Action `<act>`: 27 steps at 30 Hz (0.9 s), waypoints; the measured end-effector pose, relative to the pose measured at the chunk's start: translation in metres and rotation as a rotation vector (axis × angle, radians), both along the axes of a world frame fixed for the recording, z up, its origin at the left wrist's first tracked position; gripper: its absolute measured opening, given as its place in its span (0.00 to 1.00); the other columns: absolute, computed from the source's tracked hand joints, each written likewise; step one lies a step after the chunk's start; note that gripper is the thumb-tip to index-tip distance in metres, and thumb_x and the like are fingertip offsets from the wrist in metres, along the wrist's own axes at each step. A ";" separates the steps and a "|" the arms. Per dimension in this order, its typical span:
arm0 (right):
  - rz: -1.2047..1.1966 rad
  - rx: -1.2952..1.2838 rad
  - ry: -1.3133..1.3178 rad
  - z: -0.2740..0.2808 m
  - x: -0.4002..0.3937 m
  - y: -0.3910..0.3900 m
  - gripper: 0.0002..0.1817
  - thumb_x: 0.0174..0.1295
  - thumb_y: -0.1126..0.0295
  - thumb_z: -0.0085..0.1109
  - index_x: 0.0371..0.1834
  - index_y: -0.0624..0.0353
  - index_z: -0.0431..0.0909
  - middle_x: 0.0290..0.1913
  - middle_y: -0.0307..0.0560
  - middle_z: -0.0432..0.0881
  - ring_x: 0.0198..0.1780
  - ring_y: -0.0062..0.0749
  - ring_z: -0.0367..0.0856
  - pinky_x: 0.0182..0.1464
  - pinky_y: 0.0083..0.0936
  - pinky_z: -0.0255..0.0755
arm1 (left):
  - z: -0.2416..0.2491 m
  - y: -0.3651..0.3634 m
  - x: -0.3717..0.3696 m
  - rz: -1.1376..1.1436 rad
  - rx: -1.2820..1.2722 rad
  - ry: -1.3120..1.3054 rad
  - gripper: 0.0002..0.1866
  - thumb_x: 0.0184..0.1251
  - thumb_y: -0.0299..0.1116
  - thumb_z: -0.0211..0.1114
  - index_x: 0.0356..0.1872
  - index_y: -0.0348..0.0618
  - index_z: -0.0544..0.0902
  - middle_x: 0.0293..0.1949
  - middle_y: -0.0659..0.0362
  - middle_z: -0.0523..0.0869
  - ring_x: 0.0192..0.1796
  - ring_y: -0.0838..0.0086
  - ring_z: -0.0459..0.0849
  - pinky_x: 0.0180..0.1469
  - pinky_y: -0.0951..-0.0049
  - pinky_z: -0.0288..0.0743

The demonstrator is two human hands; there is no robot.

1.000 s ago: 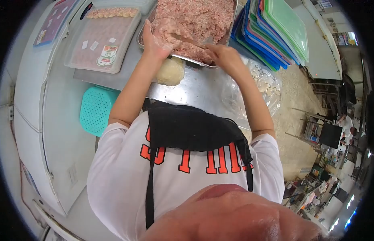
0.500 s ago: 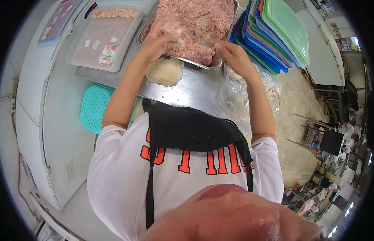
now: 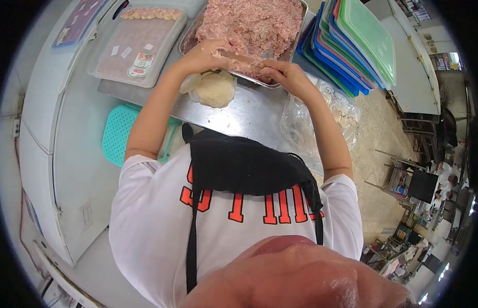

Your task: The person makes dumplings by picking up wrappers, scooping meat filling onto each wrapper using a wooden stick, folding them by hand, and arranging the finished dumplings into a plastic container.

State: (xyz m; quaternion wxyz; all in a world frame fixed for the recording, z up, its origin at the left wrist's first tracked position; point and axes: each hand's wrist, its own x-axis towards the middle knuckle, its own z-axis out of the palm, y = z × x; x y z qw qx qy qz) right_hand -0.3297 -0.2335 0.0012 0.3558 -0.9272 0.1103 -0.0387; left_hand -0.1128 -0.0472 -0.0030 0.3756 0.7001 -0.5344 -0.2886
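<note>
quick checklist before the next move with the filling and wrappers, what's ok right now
1. Left hand over the near edge of the meat tray: ok.
2. Right hand holds a flat stick reaching toward the left hand: ok.
3. Minced filling plentiful in the tray: ok.
4. Wrapper stack on the steel counter, beside the left wrist: ok.
5. Container with finished dumplings has free room: ok.
6. Wrapper in the left palm: cannot tell, the view is too small.
</note>
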 end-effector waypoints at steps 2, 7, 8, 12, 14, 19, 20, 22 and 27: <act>-0.054 -0.176 -0.119 -0.001 0.000 0.013 0.16 0.67 0.63 0.56 0.54 0.57 0.79 0.45 0.54 0.84 0.46 0.48 0.83 0.48 0.34 0.75 | -0.021 -0.002 0.008 0.109 0.097 0.199 0.18 0.54 0.37 0.72 0.43 0.38 0.83 0.38 0.60 0.85 0.40 0.74 0.82 0.45 0.73 0.76; -0.067 -0.264 -0.171 -0.040 0.008 0.027 0.16 0.66 0.60 0.53 0.53 0.53 0.79 0.42 0.54 0.84 0.44 0.51 0.82 0.46 0.42 0.76 | -0.030 0.002 0.014 0.131 0.075 0.116 0.22 0.56 0.39 0.72 0.50 0.39 0.80 0.37 0.62 0.85 0.38 0.76 0.82 0.42 0.73 0.76; -0.129 -0.359 0.012 -0.036 0.006 0.019 0.17 0.67 0.58 0.51 0.52 0.52 0.80 0.42 0.53 0.85 0.44 0.50 0.83 0.46 0.42 0.76 | -0.032 0.004 0.015 0.129 0.069 0.117 0.22 0.56 0.39 0.72 0.50 0.39 0.80 0.37 0.62 0.85 0.38 0.76 0.82 0.42 0.73 0.76; -0.178 -0.370 0.239 -0.013 -0.016 0.002 0.16 0.68 0.59 0.51 0.52 0.52 0.82 0.46 0.54 0.84 0.46 0.51 0.83 0.49 0.39 0.75 | -0.026 0.021 0.026 0.139 -0.009 0.176 0.27 0.56 0.38 0.72 0.57 0.42 0.76 0.39 0.62 0.86 0.40 0.74 0.82 0.45 0.73 0.76; -0.191 -0.152 0.105 0.008 -0.018 0.010 0.16 0.67 0.60 0.53 0.53 0.53 0.82 0.47 0.53 0.84 0.46 0.49 0.83 0.49 0.37 0.75 | -0.016 0.022 0.028 0.070 -0.134 0.094 0.29 0.55 0.37 0.72 0.59 0.43 0.74 0.39 0.62 0.85 0.41 0.74 0.82 0.45 0.74 0.75; -0.110 0.113 -0.030 0.033 0.010 0.058 0.17 0.68 0.64 0.56 0.55 0.61 0.79 0.44 0.49 0.86 0.44 0.24 0.80 0.49 0.23 0.72 | 0.024 0.017 0.039 -0.184 -0.067 0.027 0.20 0.55 0.36 0.72 0.48 0.40 0.80 0.39 0.59 0.85 0.43 0.74 0.80 0.51 0.71 0.74; -0.102 0.051 -0.005 0.033 0.013 0.050 0.17 0.68 0.65 0.56 0.55 0.61 0.79 0.44 0.50 0.86 0.43 0.26 0.80 0.49 0.24 0.72 | 0.023 0.016 0.042 -0.191 -0.071 0.026 0.20 0.55 0.36 0.72 0.48 0.40 0.80 0.39 0.59 0.85 0.43 0.74 0.80 0.51 0.71 0.74; -0.119 -0.095 -0.013 0.039 0.016 0.039 0.16 0.66 0.66 0.58 0.54 0.61 0.79 0.43 0.53 0.85 0.40 0.34 0.82 0.46 0.26 0.74 | 0.014 0.014 0.048 -0.139 -0.094 0.087 0.17 0.55 0.36 0.72 0.43 0.38 0.82 0.40 0.57 0.85 0.44 0.74 0.80 0.51 0.70 0.73; -0.166 -0.265 -0.231 0.055 0.026 0.075 0.14 0.65 0.67 0.58 0.51 0.59 0.81 0.40 0.53 0.84 0.40 0.46 0.82 0.44 0.31 0.74 | 0.019 0.011 0.063 -0.089 -0.099 -0.030 0.22 0.54 0.38 0.73 0.48 0.37 0.81 0.43 0.56 0.85 0.46 0.73 0.80 0.51 0.71 0.73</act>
